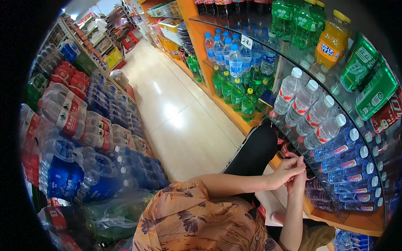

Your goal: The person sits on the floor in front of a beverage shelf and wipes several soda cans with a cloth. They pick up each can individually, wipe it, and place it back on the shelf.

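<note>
My left hand [285,172] and my right hand [297,179] meet over my lap, their fingertips pressed together. Whether something small lies between the fingers cannot be seen. Close by stands a curved glass shelf holding clear water bottles with white caps [323,131] and blue-tinted bottles [340,163]. My knee in black trousers [260,147] is raised beside the shelf. Dark bottles with red labels [285,150] are partly hidden behind my hands.
Shrink-wrapped bottle packs [100,131] are stacked at left. A tiled aisle [176,113] runs to a seated person [121,26] far off. An orange-framed shelf [196,40] holds small water bottles [235,61] and green bottles [248,105]; soda bottles [331,44] stand at upper right.
</note>
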The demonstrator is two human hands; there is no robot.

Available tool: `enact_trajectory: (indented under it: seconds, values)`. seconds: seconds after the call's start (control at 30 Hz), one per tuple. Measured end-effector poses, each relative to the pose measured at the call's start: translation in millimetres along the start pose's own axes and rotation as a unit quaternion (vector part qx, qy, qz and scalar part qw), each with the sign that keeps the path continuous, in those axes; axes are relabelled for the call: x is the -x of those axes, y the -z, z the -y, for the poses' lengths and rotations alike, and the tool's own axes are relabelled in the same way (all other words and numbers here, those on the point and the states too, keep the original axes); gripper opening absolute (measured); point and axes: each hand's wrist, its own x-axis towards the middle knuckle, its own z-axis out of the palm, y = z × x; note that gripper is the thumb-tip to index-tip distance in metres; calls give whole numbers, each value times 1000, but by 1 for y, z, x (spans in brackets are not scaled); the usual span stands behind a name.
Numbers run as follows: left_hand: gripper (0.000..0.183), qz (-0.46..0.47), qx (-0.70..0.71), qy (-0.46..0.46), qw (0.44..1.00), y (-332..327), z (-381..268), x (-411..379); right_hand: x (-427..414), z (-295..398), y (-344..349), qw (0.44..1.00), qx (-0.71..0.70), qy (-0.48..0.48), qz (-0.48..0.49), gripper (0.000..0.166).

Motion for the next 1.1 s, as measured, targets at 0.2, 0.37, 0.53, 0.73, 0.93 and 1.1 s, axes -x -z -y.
enact_trajectory:
  seconds: [0.2,0.37,0.53,0.73,0.93,1.1]
  values:
    - [32,-47,-20,241,969,25,62,22,29,-64,57,976,-52,-187,-96,37]
    - [45,-47,24,299,953,35,110,36,40,-99,91,964,-46,-230,-127,34]
    - [42,-38,-17,290,956,40,108,31,34,-112,99,976,-34,-188,-103,33]
    - [31,-5,-40,273,961,43,115,34,34,-117,103,977,-9,-196,-85,31]
    - [27,-25,-30,256,966,43,124,31,33,-117,105,975,0,-199,-103,33]
    - [25,-28,-43,250,967,41,116,32,36,-112,97,976,31,-180,-119,34]
